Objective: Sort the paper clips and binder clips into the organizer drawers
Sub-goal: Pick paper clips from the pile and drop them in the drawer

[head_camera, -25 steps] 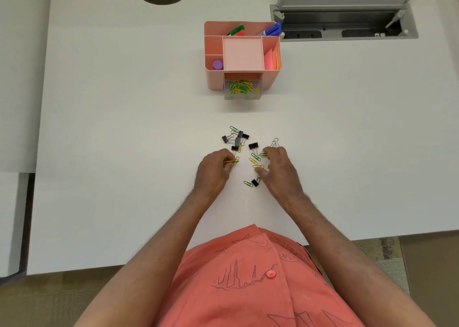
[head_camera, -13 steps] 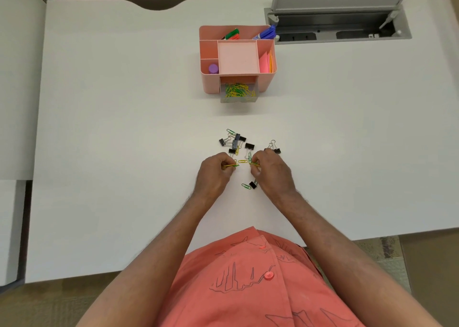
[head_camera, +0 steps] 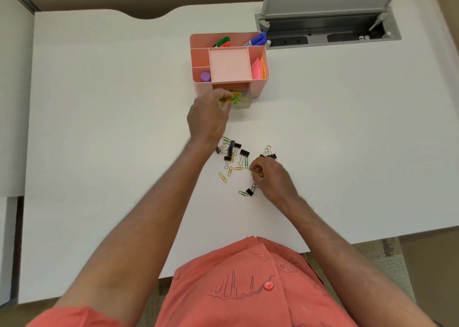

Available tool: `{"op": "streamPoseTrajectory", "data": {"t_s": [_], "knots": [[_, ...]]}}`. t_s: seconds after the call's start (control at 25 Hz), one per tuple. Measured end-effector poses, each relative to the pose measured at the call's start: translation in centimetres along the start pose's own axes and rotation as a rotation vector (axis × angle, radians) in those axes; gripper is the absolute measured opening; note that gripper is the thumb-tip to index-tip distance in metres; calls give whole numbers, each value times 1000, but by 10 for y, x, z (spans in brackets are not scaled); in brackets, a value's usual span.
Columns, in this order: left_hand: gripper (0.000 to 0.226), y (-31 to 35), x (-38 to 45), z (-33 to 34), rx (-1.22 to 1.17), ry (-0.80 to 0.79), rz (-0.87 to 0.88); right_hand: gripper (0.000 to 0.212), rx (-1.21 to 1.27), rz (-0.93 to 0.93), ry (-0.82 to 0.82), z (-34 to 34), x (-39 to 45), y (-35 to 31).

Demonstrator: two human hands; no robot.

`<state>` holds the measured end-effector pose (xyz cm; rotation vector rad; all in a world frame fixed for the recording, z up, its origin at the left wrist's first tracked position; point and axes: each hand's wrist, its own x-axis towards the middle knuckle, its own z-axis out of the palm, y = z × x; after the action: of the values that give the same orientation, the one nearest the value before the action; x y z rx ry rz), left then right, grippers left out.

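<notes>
A pink desk organizer (head_camera: 258,88) stands at the back of the white desk, its clear drawer (head_camera: 242,102) pulled out and holding yellow and green paper clips. My left hand (head_camera: 208,118) is at the drawer's left edge, pinching a few paper clips (head_camera: 227,100) over it. My right hand (head_camera: 270,177) stays lower, pinching paper clips (head_camera: 255,171) beside the loose pile. The pile has several black binder clips (head_camera: 232,149) and scattered yellow and green paper clips (head_camera: 229,171). One binder clip (head_camera: 250,191) lies apart near my right wrist.
The organizer's top compartments hold markers (head_camera: 223,42), a purple cap (head_camera: 205,76) and pink sticky notes (head_camera: 258,68). A grey cable hatch (head_camera: 327,28) stands open at the back right. The desk edge (head_camera: 323,239) runs close to my body.
My left hand has moved from the pile up to the open drawer with its paper clips. My right hand stays at the pile, still pinching clips.
</notes>
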<state>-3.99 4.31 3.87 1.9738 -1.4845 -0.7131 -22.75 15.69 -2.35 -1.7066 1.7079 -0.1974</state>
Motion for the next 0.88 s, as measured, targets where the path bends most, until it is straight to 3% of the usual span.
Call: {"op": "streamPoseTrajectory", "data": {"t_s": [0.12, 0.28, 0.48, 0.64, 0.88], "knots": [[24, -1, 25, 6, 106, -25, 2, 14, 76, 56, -12, -5, 1, 1], [29, -10, 21, 6, 61, -7, 93, 12, 210, 84, 25, -17, 9, -7], [18, -34, -37, 7, -62, 38, 175, 10, 301, -51, 216, -53, 51, -51], [20, -66, -100, 23, -63, -78, 60, 10, 117, -244, 315, -73, 103, -82], [40, -98, -142, 39, 46, -211, 64, 17, -175, -338, 269, -69, 139, -91]]}}
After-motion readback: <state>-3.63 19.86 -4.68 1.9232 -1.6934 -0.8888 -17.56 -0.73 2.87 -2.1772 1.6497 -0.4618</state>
